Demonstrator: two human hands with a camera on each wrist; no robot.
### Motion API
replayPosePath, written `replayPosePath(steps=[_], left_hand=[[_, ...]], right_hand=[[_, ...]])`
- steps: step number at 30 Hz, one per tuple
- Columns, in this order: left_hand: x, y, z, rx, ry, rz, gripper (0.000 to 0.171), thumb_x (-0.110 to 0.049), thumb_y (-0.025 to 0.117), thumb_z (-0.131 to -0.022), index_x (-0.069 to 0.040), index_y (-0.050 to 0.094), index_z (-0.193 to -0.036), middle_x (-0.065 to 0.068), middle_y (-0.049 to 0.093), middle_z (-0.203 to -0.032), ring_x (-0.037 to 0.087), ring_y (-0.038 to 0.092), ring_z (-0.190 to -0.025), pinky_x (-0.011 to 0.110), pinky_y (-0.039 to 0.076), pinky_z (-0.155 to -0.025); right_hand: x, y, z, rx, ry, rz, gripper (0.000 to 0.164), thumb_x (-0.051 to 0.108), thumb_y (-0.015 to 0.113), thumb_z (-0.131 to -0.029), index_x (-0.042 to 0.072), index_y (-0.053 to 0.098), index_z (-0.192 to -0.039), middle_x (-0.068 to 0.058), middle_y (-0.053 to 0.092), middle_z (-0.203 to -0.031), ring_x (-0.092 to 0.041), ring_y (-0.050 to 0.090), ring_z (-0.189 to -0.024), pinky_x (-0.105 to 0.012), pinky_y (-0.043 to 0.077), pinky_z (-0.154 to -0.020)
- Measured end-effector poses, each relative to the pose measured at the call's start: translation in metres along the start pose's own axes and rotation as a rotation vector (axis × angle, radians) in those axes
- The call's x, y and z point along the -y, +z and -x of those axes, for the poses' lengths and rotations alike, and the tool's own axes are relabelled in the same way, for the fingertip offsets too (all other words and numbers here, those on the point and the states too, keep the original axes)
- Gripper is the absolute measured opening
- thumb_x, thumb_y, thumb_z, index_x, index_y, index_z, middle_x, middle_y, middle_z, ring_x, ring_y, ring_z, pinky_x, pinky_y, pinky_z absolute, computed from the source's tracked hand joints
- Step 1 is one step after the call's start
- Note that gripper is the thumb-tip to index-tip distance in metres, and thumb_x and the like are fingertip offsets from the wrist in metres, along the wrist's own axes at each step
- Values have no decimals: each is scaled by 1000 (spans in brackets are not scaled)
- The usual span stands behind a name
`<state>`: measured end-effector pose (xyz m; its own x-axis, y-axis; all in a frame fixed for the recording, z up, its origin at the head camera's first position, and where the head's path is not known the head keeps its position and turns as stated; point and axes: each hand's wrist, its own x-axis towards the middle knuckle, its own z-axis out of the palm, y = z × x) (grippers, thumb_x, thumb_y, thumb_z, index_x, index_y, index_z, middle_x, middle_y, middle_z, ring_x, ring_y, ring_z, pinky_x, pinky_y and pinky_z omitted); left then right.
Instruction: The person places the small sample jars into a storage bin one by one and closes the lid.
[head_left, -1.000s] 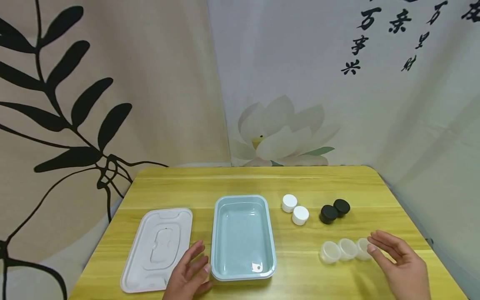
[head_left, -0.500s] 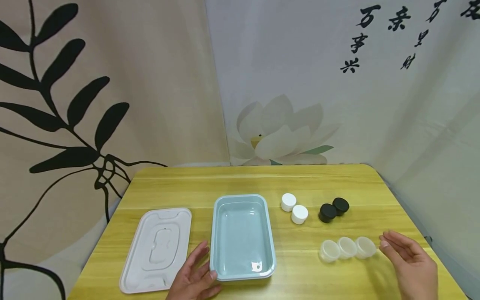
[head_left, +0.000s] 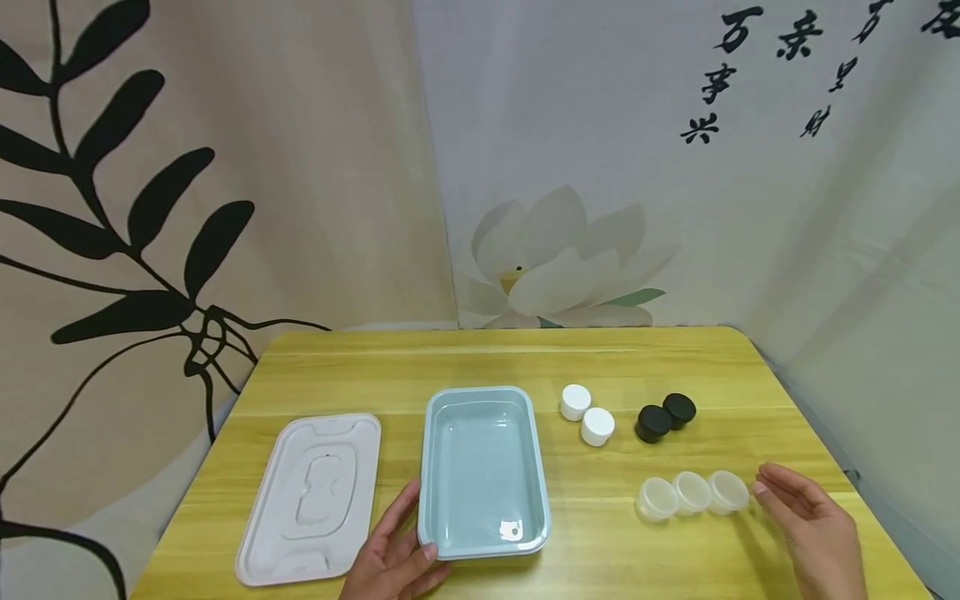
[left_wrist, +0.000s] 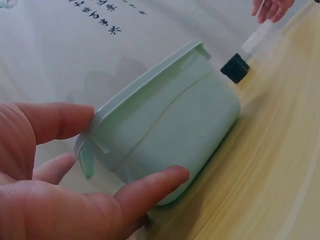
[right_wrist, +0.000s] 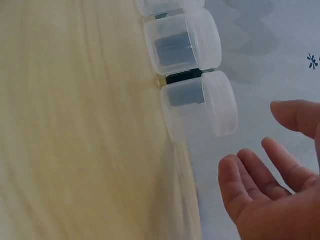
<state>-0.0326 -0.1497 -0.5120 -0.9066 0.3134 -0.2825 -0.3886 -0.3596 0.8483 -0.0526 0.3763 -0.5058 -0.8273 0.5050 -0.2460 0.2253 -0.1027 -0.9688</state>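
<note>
A light blue rectangular plastic box [head_left: 483, 467] stands in the middle of the table, its inside bare. My left hand [head_left: 396, 546] is at its near left corner; in the left wrist view, the index fingertip meets the rim and the thumb lies along the outer wall. On the right, three small translucent round containers [head_left: 692, 493] stand in a slanting row. My right hand [head_left: 810, 525] hovers just right of the nearest one, fingers loosely bent and holding nothing. The right wrist view shows a gap between its fingertips and the last container [right_wrist: 200, 107].
A white rectangular lid [head_left: 311, 500] lies flat on the wooden table [head_left: 600, 542], left of the box. Two white round containers [head_left: 597, 427] and two black ones [head_left: 653, 423] stand behind the translucent row. A printed curtain [head_left: 337, 167] hangs behind the table.
My left hand has shifted right onto the box's corner. The right hand first drew away from the translucent containers to the right, then came slightly back left.
</note>
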Motion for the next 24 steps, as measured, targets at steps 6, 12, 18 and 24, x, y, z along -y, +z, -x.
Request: replayPosePath(steps=[6,12,18,24], left_hand=[[2,-1,-3,25,-14,6,91,-4,68,-100,-32,18,-170,12,-5,-177,20,59,-136,50,55,-106],[2,-2,-6,17,-43,41,89,-4,67,-100,-35,21,-170,11,-8,-178,17,56,-138,50,53,-108],[2,-3,-8,23,-46,46,89,-3,67,-100,-34,21,-170,11,-9,-179,12,52,-140,52,52,-109],[4,-1,-10,-10,-46,43,87,-5,66,-100,-35,22,-169,13,-3,-179,14,50,-142,53,53,-109]], right_hand=[[-5,-7,-5,106,-2,47,44,18,81,-95,23,70,-137,29,73,-106,13,68,-95,-12,57,-77],[-13,-11,-12,364,-8,44,47,9,70,-102,20,61,-147,26,71,-121,10,66,-108,-17,59,-87],[-22,-12,-17,511,-11,59,53,2,65,-103,17,55,-152,21,70,-126,4,67,-114,-20,59,-91],[-23,-14,-19,494,-33,130,62,2,69,-100,9,47,-158,23,70,-125,5,67,-113,-19,59,-89]])
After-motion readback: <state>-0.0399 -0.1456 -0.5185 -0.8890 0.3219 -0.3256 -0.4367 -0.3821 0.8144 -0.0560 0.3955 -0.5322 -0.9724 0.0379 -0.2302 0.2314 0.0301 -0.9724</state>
